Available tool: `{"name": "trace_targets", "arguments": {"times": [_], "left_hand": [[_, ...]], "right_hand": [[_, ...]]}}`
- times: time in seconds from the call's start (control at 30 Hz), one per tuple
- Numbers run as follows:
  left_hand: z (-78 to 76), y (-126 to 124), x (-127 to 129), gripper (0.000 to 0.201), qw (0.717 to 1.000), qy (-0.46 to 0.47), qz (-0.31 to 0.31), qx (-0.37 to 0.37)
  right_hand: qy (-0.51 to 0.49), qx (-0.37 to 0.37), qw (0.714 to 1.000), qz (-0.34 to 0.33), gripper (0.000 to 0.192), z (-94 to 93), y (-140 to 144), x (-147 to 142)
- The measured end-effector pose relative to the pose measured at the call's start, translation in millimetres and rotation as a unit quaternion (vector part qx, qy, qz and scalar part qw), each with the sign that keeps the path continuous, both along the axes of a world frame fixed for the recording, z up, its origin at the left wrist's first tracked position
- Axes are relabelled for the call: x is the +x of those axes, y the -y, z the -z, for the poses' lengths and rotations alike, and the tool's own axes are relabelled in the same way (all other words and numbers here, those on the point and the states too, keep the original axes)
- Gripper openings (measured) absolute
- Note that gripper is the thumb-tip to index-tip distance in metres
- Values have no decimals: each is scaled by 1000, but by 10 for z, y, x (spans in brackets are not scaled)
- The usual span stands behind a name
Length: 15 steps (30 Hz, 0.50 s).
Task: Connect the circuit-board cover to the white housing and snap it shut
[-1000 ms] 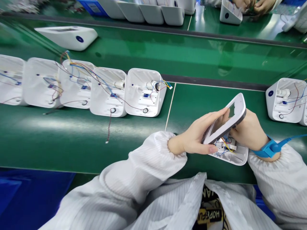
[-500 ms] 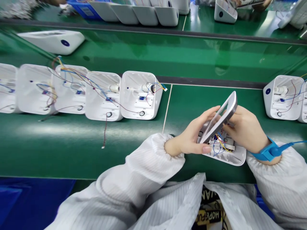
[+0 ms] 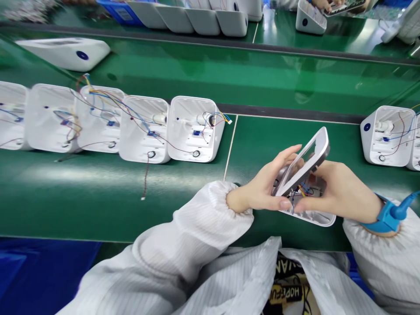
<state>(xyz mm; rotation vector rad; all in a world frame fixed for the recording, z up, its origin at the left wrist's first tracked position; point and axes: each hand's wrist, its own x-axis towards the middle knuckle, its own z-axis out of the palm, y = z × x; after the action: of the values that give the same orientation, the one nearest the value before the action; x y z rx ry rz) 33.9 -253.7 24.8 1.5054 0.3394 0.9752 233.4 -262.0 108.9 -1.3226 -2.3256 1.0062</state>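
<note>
- The left hand (image 3: 262, 188) grips a white front cover (image 3: 303, 162) by its lower end, thumb underneath and fingers curled over the face, and holds it tilted up on edge above an open white shell (image 3: 320, 216).
- That shell lies on the green bench (image 3: 98, 197) at its near edge, just in front of the person; coloured wires (image 3: 303, 190) show in the gap between cover and shell.
- The right hand (image 3: 337, 192), with a blue wrist strap (image 3: 389, 214) on it, reaches in under the cover, fingers bent and fingertips at the wires; whether they pinch a wire I cannot tell.
- How far along, as I judge it: the shell already carries its wiring, but the cover stands clear of the shell and is not closed down, so the wire work and the closing are left.
- Counted on the near bench: one cover in hand, one shell under it.
- To the left, a row of open shells (image 3: 193, 131) with loose wires, five that I can count, the leftmost cut off by the picture edge.
- At the right edge, one more open shell (image 3: 387, 135), with part of a second beside it.
- On the belt (image 3: 229, 74) beyond, one closed unit (image 3: 65, 52) lies on its back.
- On the far bench, about four closed units (image 3: 229, 19) in a row, and another person's hands (image 3: 323, 4) at one more unit (image 3: 308, 19).
</note>
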Motion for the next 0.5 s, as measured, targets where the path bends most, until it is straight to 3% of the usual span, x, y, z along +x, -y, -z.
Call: {"name": "trace_targets", "arguments": {"times": [0.13,0.27,0.5], "left_hand": [[21,-8,0,101,1000,-1,-3,18],[46,-10,-4,104,1000,-19,-11,22],[18,4,-11,105,999,-36,-9,25]], "right_hand": [[18,25,999,34,8,56,17,-34],[-33,7,999,37,18,87,-13,30],[-78,-108,990,38,14,78,-82,157]]}}
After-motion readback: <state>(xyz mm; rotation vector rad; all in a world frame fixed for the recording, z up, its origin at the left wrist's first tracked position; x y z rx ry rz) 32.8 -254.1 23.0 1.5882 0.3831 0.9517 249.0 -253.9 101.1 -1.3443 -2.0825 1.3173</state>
